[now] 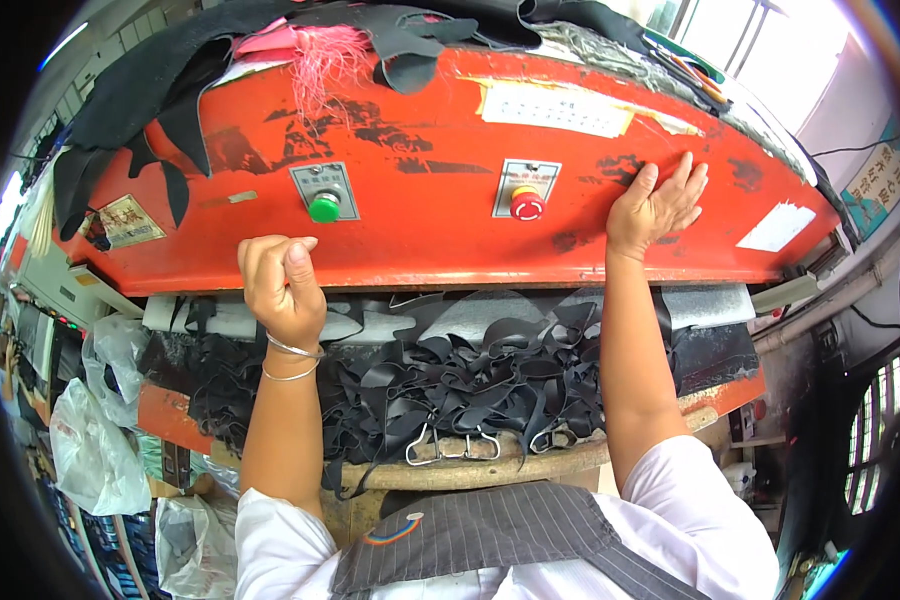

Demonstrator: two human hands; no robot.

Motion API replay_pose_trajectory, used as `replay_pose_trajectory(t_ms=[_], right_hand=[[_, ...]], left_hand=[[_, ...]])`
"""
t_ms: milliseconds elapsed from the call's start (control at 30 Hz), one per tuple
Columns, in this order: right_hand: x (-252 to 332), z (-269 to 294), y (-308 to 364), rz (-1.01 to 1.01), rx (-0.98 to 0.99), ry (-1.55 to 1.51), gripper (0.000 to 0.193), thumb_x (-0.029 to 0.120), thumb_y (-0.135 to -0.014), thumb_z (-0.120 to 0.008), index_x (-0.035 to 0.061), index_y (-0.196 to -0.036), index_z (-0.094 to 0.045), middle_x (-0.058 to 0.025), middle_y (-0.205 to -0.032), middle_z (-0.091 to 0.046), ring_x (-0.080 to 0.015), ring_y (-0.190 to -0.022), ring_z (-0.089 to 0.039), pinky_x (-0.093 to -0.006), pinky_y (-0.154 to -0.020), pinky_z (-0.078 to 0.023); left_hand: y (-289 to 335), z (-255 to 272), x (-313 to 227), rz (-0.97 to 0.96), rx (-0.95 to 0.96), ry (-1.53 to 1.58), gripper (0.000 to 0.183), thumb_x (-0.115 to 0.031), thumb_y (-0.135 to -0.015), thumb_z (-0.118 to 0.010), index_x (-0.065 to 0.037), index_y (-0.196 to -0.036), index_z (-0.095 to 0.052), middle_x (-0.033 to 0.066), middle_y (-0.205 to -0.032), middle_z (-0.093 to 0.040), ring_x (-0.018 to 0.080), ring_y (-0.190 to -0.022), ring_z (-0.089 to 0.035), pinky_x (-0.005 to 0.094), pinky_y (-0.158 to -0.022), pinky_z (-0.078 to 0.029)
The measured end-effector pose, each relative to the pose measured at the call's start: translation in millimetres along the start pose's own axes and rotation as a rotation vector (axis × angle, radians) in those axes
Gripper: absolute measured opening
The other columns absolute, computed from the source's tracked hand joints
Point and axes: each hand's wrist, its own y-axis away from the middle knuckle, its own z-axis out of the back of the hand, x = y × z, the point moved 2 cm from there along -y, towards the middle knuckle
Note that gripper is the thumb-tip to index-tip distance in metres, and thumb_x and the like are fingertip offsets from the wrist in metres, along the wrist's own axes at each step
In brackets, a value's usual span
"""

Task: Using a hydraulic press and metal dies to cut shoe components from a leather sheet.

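Note:
My left hand (280, 285) is raised in front of the red machine panel (420, 230), just below and left of a round green push button (324, 207). Its fingers are curled in, with nothing seen sticking out of them. Two thin bangles (292, 360) circle that wrist. My right hand (658, 208) has its fingers stretched out against or just before the panel, right of a red stop button (527, 204); I cannot tell whether it touches. Between my forearms lies a tangled heap of black cut scraps (470, 375), in front of a pale pad (490, 312).
Black sheet material (150, 95) and pink frayed threads (325, 70) hang over the machine's top. Metal-wire handles (455, 447) stand at the front edge by a wooden bar (520, 462). Clear plastic bags (100, 445) hang at the left.

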Motion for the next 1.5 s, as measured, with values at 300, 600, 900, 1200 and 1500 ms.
replay_pose_trajectory(t_ms=[300, 600, 900, 1200, 1500], right_hand=[[-15.0, 113.1, 23.1, -0.064, 0.178, -0.509, 0.066, 0.030, -0.094, -0.056, 0.0064, -0.149, -0.029, -0.0194, -0.156, -0.022, -0.0301, -0.146, -0.019, -0.0505, -0.115, -0.011], [2.9, 318.3, 186.8, 0.514, 1.424, -0.417, 0.041, 0.025, -0.073, -0.079, 0.0071, -0.107, -0.065, -0.0126, -0.099, -0.066, -0.0303, -0.094, -0.060, -0.0410, -0.083, -0.047], [19.8, 305.1, 224.4, 0.490, 1.295, -0.207, 0.048, 0.016, -0.067, -0.078, 0.0085, -0.110, -0.059, -0.0100, -0.093, -0.058, -0.0295, -0.093, -0.057, -0.0386, -0.081, -0.047], [53.5, 241.3, 151.8, 0.331, 1.823, -0.131, 0.043, 0.039, -0.075, -0.074, 0.0105, -0.106, -0.067, -0.0143, -0.089, -0.067, -0.0330, -0.087, -0.066, -0.0425, -0.077, -0.052], [139.8, -29.4, 173.1, 0.072, 1.503, 0.132, 0.061, 0.060, -0.088, -0.054, 0.0018, -0.096, -0.072, -0.0198, -0.093, -0.071, -0.0329, -0.090, -0.069, -0.0430, -0.076, -0.054]], left_hand=[[-6.1, 46.8, -53.1, 0.043, 0.444, -0.033, 0.027, -0.014, -0.092, -0.060, -0.002, -0.069, -0.050, 0.0143, -0.065, -0.043, 0.0333, -0.064, -0.046, 0.0432, -0.058, -0.037], [202.6, 148.5, -116.7, 0.337, 0.978, -0.010, 0.017, -0.024, -0.086, -0.065, -0.008, -0.081, -0.072, 0.0088, -0.081, -0.065, 0.0297, -0.080, -0.063, 0.0387, -0.069, -0.050], [220.9, 135.3, -123.4, 0.299, 0.852, -0.170, 0.014, -0.019, -0.080, -0.063, -0.008, -0.073, -0.066, 0.0086, -0.077, -0.059, 0.0300, -0.078, -0.057, 0.0412, -0.069, -0.047], [157.3, 101.0, -73.6, 0.516, 1.352, -0.010, 0.021, -0.029, -0.080, -0.068, -0.008, -0.081, -0.074, 0.0091, -0.082, -0.068, 0.0288, -0.081, -0.063, 0.0386, -0.072, -0.051], [113.2, -85.7, 100.3, 0.389, 0.871, 0.094, 0.042, -0.006, -0.087, -0.060, -0.011, -0.128, -0.058, 0.0124, -0.124, -0.062, 0.0319, -0.117, -0.056, 0.0415, -0.101, -0.041]])
